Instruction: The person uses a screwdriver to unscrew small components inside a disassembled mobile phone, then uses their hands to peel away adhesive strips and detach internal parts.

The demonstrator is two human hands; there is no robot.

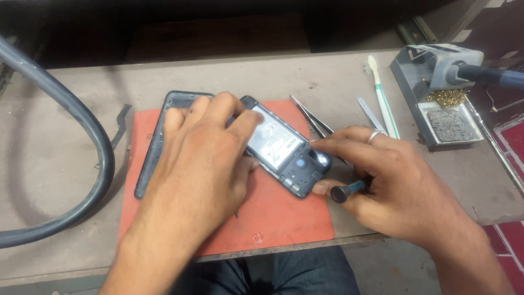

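Both hands are down on the worn grey-brown workbench (65,164), over a flat orange-red rubber work mat (273,213) that lies at its near edge. The left hand (202,158) lies spread and flat, fingers fairly wide, pressing on the far-left end of an opened dark smartphone (286,150) that sits slantwise on the mat with its back cover off. A pale silver-grey rectangular label covers the battery in the middle of the phone; the print on it is too small to make out. The right hand (382,175), with a silver ring on one finger, is closed on a small screwdriver with a black cap and blue handle (345,190), while its forefinger stretches left and touches the near-right end of the phone. Just left of the phone, partly under the left hand, lies a thin black phone back frame (155,136), half on the mat. Beyond the right hand rest slim metal tweezers (312,117), and further right a white-handled brush with a green stripe (382,93). At the far right stands a grey soldering-iron stand (436,98) with brass wool and a dark sponge pad. A thick grey hose (82,125) curves across the left side.
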